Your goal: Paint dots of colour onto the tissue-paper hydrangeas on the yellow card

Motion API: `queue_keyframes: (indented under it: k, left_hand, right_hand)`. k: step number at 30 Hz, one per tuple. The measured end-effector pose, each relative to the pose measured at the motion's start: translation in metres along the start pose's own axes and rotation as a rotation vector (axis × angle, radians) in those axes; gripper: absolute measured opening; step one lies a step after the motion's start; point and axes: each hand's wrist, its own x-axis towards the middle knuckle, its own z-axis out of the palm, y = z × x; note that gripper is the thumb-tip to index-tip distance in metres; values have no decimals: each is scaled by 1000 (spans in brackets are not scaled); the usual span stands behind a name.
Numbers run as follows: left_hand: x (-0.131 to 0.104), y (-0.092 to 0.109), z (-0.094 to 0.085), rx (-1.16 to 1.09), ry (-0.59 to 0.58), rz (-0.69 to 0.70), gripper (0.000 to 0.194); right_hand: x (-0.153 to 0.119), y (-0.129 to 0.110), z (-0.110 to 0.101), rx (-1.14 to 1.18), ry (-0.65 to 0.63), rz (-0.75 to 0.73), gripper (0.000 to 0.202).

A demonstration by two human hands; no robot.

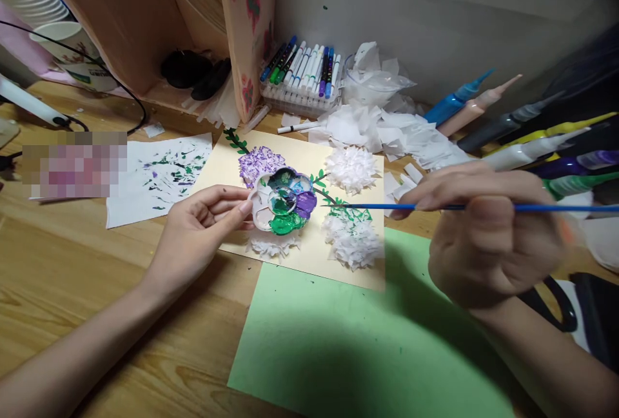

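My left hand (pixel 206 221) pinches the rim of a flower-shaped paint palette (pixel 261 202) with green, purple and dark paint in its wells. Between the fingers of my right hand (pixel 488 231) is a thin blue paintbrush (pixel 377 206), its tip pointing left close to the palette's right edge. Both are above a cream sheet (pixel 309 263) bearing painted stems and crumpled-tissue flowers. One flower is tinted purple (pixel 261 161), another is white (pixel 352 169). The lower right flower (pixel 353 244) has green paint along its top. The palette partly covers a further white flower (pixel 273 245).
A green sheet (pixel 309 340) lies under the cream one. Left is a paint-smeared tissue (pixel 162 176). Behind are a box of markers (pixel 304 76) and heaped white tissue scraps (pixel 387 131). Paint bottles (pixel 454 99) line the right; paper cups (pixel 72 50) stand at the far left.
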Motion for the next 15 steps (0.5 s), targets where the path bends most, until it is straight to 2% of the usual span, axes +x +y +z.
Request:
queue_keyframes:
  k: [3,7,11,15]
  left_hand:
    - [0,-1,0,17,12,-6,28]
    - [0,-1,0,14,17,-2,27]
    - [0,-1,0,2,2,-3,23]
    - [0,-1,0,32,29,-4,27]
  right_hand:
    - [-1,9,3,-32,3,-29,24]
    - [-6,11,1,-109,-159,-50,19]
    - [-7,11,-4,-160,-259,-137,14]
    - [-6,9,-6,-163,-199,-152,14]
